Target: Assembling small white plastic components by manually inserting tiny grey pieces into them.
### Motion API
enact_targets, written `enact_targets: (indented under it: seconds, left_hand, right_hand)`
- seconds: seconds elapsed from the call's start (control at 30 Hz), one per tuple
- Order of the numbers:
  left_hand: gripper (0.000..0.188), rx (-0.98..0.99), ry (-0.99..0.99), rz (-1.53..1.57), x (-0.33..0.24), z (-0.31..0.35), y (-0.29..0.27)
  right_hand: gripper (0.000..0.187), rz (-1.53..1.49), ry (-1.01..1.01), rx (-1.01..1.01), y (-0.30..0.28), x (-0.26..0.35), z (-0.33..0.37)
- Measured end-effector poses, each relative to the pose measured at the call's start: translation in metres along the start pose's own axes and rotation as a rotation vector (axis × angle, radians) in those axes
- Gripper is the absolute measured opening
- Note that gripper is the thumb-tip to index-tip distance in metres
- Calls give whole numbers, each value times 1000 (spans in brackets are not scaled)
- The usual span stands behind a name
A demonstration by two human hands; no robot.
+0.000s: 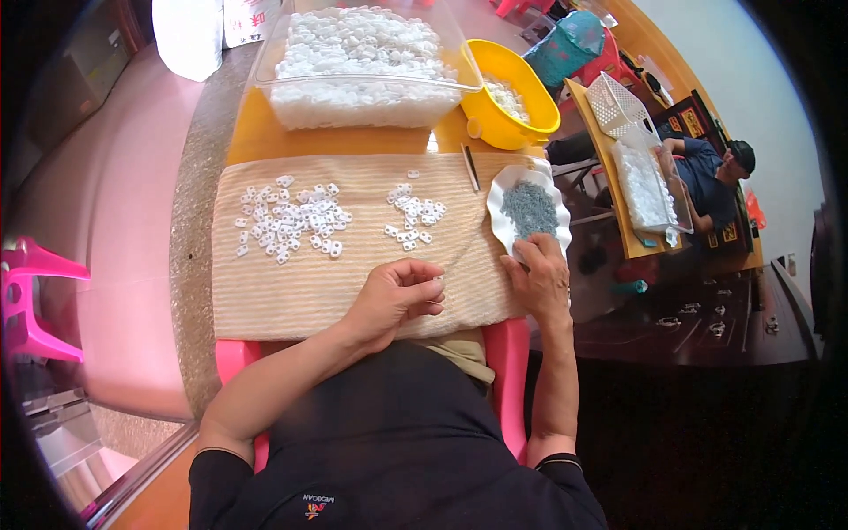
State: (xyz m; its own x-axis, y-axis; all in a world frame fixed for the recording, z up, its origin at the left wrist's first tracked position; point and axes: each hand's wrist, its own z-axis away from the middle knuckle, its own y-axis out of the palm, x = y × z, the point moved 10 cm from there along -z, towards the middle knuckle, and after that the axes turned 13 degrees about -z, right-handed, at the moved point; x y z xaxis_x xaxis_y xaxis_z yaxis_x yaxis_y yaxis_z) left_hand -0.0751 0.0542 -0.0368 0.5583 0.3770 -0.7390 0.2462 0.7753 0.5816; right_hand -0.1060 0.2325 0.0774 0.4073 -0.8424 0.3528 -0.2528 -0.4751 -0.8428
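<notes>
My left hand (395, 296) rests on a beige ribbed mat (291, 283), fingers curled in a pinch around a small white plastic piece (436, 279). My right hand (539, 274) reaches to the near rim of a white scalloped dish (497, 212) holding a heap of tiny grey metal parts (530, 208); whether its fingertips hold one is hidden. Two scatters of small white plastic pieces lie on the mat, a larger one at left (290, 221) and a smaller one at centre (412, 216).
A clear bin full of white pieces (358, 62) and a yellow bowl (512, 93) stand at the far end. A thin dark tool (471, 168) lies beside the dish. Another person (707, 177) works at a table on the right. A pink stool (31, 300) stands at left.
</notes>
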Motion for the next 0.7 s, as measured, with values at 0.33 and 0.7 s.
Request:
enact_targets:
  seconds: [0.33,0.7]
  left_hand:
    - [20,-13,-20,-10,0,1,0]
    - [20,-22,-7,-14,-4,0,-2]
  right_hand:
    - [17,-99,-16,-83,1,-7,12]
    - [11,-104,-77,-161,2,-6,18]
